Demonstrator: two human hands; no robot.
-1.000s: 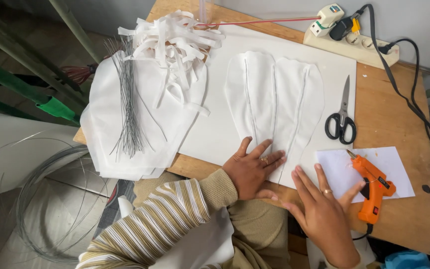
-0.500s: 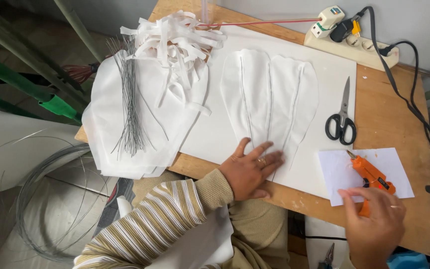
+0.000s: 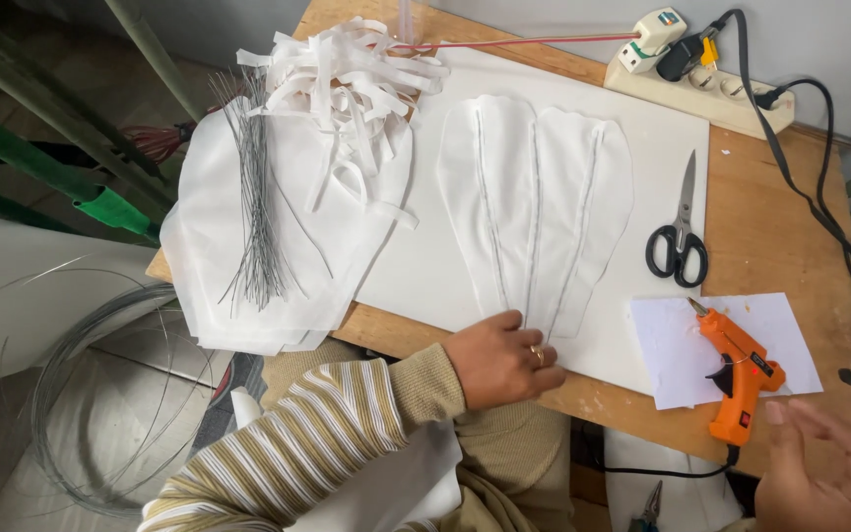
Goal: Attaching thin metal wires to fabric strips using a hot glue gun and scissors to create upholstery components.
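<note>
White fabric petal pieces (image 3: 534,212), three overlapping panels with grey glued seams, are laid flat on the white board (image 3: 662,138) at the middle of the wooden table (image 3: 790,227). Far to the left, a bundle of thin grey wires (image 3: 256,197) is spread over a stack of white cloth (image 3: 219,266), with a heap of white cut strips (image 3: 347,74) just beyond it; a loose wire could be snagged by a sleeve and dragged across the work. The left hand (image 3: 504,360) is pressed flat, fingers together, on the near tips of the petals, holding nothing; if the glue is not set, the seams could be shifted or the fingers stuck. Further right, black-handled scissors (image 3: 679,241) are left near the board's edge. The orange glue gun (image 3: 736,369) is rested on a white paper sheet (image 3: 672,355), where hot glue could drip. The right hand (image 3: 829,473), open and empty, is held just beside the gun, so its nozzle could be brushed.
</note>
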